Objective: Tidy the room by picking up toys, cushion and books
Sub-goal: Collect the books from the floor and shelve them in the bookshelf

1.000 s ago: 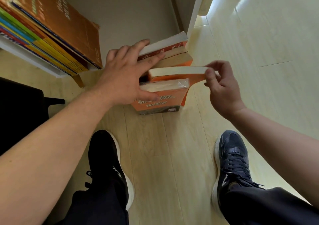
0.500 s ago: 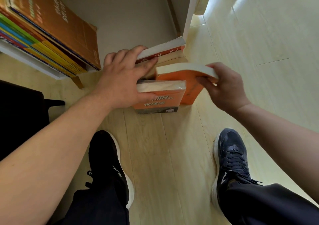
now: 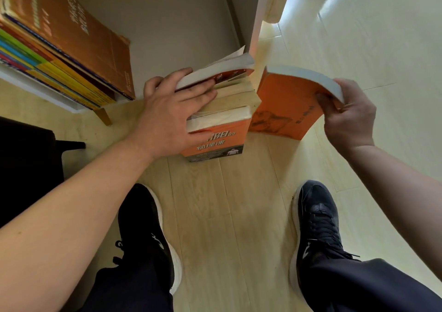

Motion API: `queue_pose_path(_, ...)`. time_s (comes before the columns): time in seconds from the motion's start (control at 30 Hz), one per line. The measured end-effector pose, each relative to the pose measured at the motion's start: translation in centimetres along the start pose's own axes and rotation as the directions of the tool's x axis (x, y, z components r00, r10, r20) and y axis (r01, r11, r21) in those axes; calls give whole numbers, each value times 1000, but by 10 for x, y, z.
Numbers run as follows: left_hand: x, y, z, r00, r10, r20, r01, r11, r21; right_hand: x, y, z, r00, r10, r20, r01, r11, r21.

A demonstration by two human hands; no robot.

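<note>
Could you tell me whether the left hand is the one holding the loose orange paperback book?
No, the right hand grips the orange paperback book, while the left hand rests on the row of standing books.

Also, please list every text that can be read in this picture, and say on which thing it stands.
"物理课": on the cover of the front book, which the left hand steadies.
The line above it: partly hidden by that hand; it ends in "的".
Brown book on the shelf: print too blurred to read.
Loose orange book in the right hand: marks too faint to read.
</note>
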State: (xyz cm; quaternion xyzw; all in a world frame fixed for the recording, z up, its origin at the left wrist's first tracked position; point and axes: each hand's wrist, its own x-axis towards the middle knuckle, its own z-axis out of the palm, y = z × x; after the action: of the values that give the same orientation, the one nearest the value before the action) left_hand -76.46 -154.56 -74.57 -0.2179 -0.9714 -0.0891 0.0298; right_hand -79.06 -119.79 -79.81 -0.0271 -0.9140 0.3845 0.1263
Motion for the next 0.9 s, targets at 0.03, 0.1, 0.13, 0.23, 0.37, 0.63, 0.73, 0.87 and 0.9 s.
queue_pose_path(0.03, 0, 1, 0, 1000, -9, -4, 9, 1000, -20, 0, 0, 0, 999, -37, 9, 37, 999, 0)
queue_pose_path(0.1, 1, 4, -2, 999, -54, 8, 54, 996, -77, 2, -3, 2, 997, -73, 14, 73, 997, 1)
queue_pose_path(0.13, 2, 7, -5, 996, -85, 21, 87, 990, -111, 5, -5, 3, 997, -79, 2, 79, 997, 7)
queue_pose_path(0.23, 8, 17, -14, 982, -165, 95, 182, 962, -205, 15, -9, 2, 992, -124, -26, 124, 992, 14)
queue_pose_path(0.37, 13, 16, -17, 972, -130, 197, 143, 988, -56, 16, -10, -2, 981, -190, -40, 190, 982, 12)
queue_pose_path(0.63, 20, 9, -23, 936, -162, 313, 176, 984, -16, 7, -7, -3, 965, -263, 14, 263, 964, 33)
queue_pose_path(0.73, 16, 9, -22, 949, -137, 284, 153, 988, -34, 8, -12, -1, 967, -256, 11, 255, 966, 36)
queue_pose_path(0.87, 8, 10, -20, 973, -95, 209, 112, 991, -73, 22, -27, 5, 943, -331, 25, 330, 943, 38)
queue_pose_path(0.9, 7, 12, -20, 976, -86, 202, 104, 991, -84, 25, -32, 9, 933, -358, 29, 357, 934, 36)
